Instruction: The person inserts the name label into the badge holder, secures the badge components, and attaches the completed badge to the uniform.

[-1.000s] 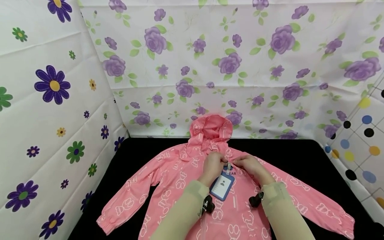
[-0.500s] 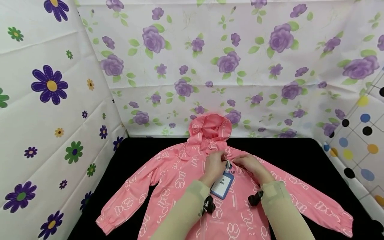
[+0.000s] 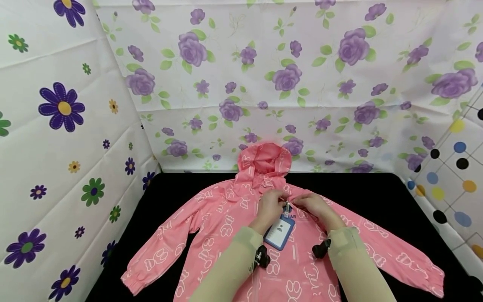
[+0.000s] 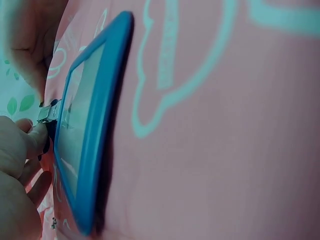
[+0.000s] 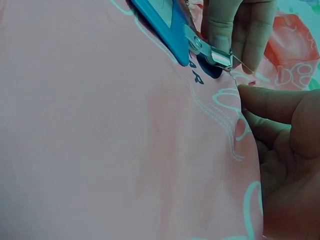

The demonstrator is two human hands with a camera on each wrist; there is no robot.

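Note:
A pink hooded jacket [image 3: 220,209] with white bear outlines lies spread out, front up. On its chest rests a blue-framed ID badge [image 3: 280,233] with a white card inside. My left hand [image 3: 269,208] pinches the metal clip [image 5: 220,56] at the badge's top between thumb and fingers. A thin wire-like pin [image 5: 243,64] sticks out from the clip in the right wrist view. Just to the right, my right hand [image 3: 314,208] pinches a raised fold of the jacket's chest, thumb on top and fingers underneath. Dark printed letters [image 5: 196,76] show beside the clip.
The jacket lies on a black tabletop [image 3: 362,188], sleeves stretched to both sides and hood [image 3: 266,159] toward the back. White flowered sheets [image 3: 241,84] rise behind and on the left; a dotted sheet [image 3: 449,180] stands on the right.
Both hands stay at the clip and the cloth beside it. The badge has shifted and tilted only slightly, and the head view has moved a little.

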